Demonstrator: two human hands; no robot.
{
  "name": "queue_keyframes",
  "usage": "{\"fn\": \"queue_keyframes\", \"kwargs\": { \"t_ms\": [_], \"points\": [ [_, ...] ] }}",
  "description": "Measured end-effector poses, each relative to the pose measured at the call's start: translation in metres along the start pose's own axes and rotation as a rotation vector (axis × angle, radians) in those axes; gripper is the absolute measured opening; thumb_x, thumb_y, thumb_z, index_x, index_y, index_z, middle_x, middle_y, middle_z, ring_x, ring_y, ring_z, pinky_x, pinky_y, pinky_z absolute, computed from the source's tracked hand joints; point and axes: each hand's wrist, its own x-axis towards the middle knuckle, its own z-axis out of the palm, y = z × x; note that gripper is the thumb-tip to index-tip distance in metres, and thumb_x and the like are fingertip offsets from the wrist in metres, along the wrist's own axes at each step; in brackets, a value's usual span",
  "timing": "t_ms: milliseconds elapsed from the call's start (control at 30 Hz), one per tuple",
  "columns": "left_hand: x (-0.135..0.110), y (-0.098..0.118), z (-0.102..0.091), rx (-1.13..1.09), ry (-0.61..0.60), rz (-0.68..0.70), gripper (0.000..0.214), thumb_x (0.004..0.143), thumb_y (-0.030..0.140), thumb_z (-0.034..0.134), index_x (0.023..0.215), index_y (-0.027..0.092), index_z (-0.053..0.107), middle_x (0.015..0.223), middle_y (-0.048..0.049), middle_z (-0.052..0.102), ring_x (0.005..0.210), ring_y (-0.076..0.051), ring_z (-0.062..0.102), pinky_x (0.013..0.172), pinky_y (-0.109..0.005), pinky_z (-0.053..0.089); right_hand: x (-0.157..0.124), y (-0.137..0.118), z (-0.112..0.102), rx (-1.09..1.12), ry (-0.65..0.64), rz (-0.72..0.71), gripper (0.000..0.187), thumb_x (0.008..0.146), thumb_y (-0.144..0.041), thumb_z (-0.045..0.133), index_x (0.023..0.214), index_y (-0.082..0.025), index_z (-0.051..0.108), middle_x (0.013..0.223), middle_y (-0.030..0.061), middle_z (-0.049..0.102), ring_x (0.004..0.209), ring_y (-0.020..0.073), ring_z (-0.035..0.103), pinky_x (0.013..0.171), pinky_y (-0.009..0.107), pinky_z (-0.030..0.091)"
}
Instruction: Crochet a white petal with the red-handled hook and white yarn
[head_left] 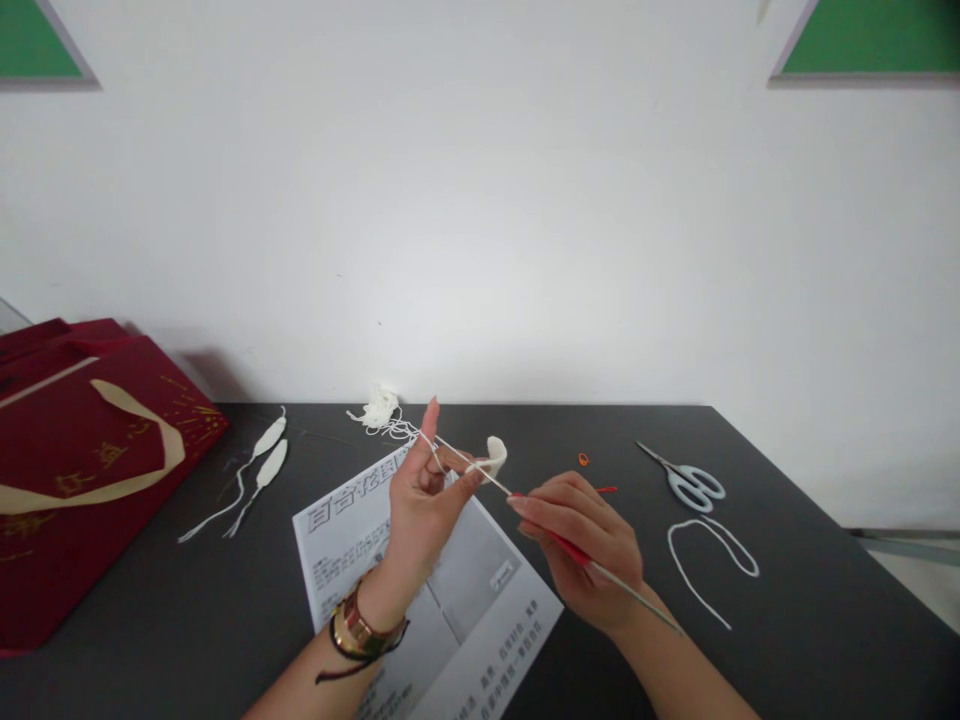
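My left hand (426, 500) pinches a small white crocheted piece (495, 455) between thumb and fingers. Its index finger points up, and white yarn (452, 447) runs over it toward the piece. In my right hand (581, 540) is a crochet hook (571, 548) with a red grip and a thin metal shaft. The hook's front end meets the white piece at my left fingertips; whether a loop sits on it is too small to tell. A loose white yarn heap (381, 408) lies behind the left hand, with strands leading toward it.
Under my hands lies a printed sheet (352, 590). Two white leaf-shaped crocheted pieces (271, 462) with tails lie left, beside a dark red gift bag (112, 470). Right are scissors (694, 485), a yarn length (675, 560) and an orange stitch marker (583, 459). A white wall (480, 200) stands behind.
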Motion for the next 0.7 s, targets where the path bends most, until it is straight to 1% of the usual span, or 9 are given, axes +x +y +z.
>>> {"fn": "queue_keyframes", "kwargs": {
  "t_ms": [167, 300, 467, 567, 700],
  "points": [
    [0.001, 0.002, -0.003, 0.015, -0.102, -0.019, 0.083, 0.069, 0.013, 0.072, 0.14, 0.026, 0.032, 0.065, 0.0047, 0.062, 0.073, -0.013, 0.061, 0.078, -0.029, 0.047, 0.003, 0.0, -0.016, 0.103, -0.027, 0.121, 0.031, 0.078, -0.005, 0.058, 0.102, -0.024, 0.064, 0.078, 0.0049, 0.067, 0.066, 0.0173, 0.058, 0.061, 0.034, 0.049],
    [0.002, 0.004, -0.005, 0.016, -0.181, -0.058, 0.082, 0.067, 0.013, 0.074, 0.139, 0.024, 0.036, 0.065, 0.0033, 0.063, 0.068, -0.013, 0.059, 0.072, -0.027, 0.048, 0.001, 0.004, -0.022, 0.171, -0.024, 0.215, 0.026, 0.079, -0.008, 0.059, 0.098, -0.023, 0.066, 0.074, 0.0041, 0.064, 0.066, 0.0174, 0.056, 0.058, 0.032, 0.046],
    [0.004, 0.005, -0.01, 0.0, -0.285, -0.13, 0.084, 0.064, 0.011, 0.075, 0.138, 0.026, 0.037, 0.064, 0.0036, 0.063, 0.068, -0.013, 0.06, 0.069, -0.028, 0.048, 0.004, 0.006, -0.027, 0.234, -0.019, 0.265, 0.018, 0.081, -0.013, 0.06, 0.093, -0.023, 0.069, 0.069, 0.0032, 0.063, 0.063, 0.0168, 0.054, 0.056, 0.031, 0.044],
    [0.005, 0.006, -0.012, -0.038, -0.352, -0.187, 0.086, 0.062, 0.01, 0.076, 0.138, 0.026, 0.038, 0.063, 0.0038, 0.062, 0.064, -0.014, 0.06, 0.064, -0.027, 0.048, 0.004, 0.006, -0.03, 0.277, -0.019, 0.296, 0.015, 0.081, -0.016, 0.061, 0.091, -0.023, 0.07, 0.068, 0.0033, 0.063, 0.062, 0.0168, 0.054, 0.055, 0.031, 0.043],
    [0.006, 0.011, -0.014, -0.057, -0.433, -0.269, 0.086, 0.063, 0.009, 0.076, 0.138, 0.028, 0.038, 0.063, 0.0026, 0.064, 0.062, -0.014, 0.061, 0.059, -0.025, 0.046, 0.003, 0.007, -0.031, 0.353, 0.002, 0.349, 0.013, 0.081, -0.018, 0.062, 0.089, -0.023, 0.071, 0.065, 0.0025, 0.063, 0.061, 0.0161, 0.052, 0.054, 0.03, 0.041]
  ]
}}
